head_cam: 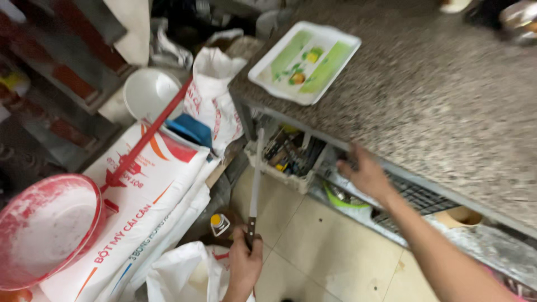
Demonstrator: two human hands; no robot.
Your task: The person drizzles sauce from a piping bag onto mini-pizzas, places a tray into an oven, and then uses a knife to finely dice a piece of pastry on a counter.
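My left hand (244, 263) grips the dark handle of a long knife (256, 173), whose thin blade points up toward the shelf under the counter. My right hand (364, 174) reaches under the edge of the speckled stone counter (447, 100), fingers apart, touching the metal rack there. A white basket of utensils (288, 156) sits on the shelf between the two hands. A green bowl (341, 198) lies just below my right hand.
A white tray with green and yellow print (305, 59) rests on the counter's left end. Large white flour sacks (151, 201) lie at left, with a red-rimmed basin (45, 226), a white bowl (150, 92) and a red stick (148, 134). A yellow-capped bottle (219, 223) stands on the tiled floor.
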